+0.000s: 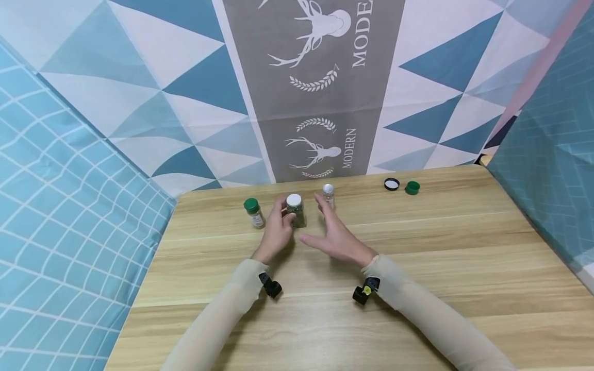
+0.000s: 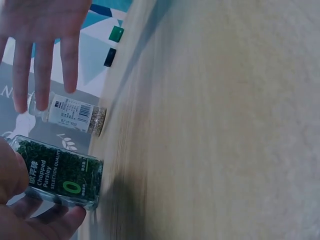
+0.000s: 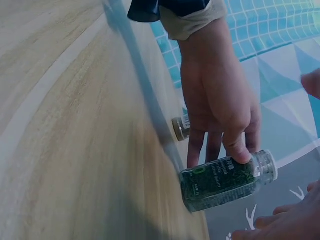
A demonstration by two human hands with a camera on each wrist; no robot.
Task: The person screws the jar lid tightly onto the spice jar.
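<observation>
One left hand (image 1: 275,230): my thumb and fingers hold the clear, squarish, white-topped jar of green chopped parsley (image 1: 299,220).
Right hand (image 1: 337,238): spread wide, holding nothing, jar to its left.
Jar grip: firm and upright seems best, fingertips off the top.

My left hand (image 1: 276,231) grips a clear glass jar (image 1: 298,210) of dark green flakes, white-topped and lettered "Chopped Parsley" in white; it is upright near the back edge of the wooden table (image 1: 431,247).
</observation>
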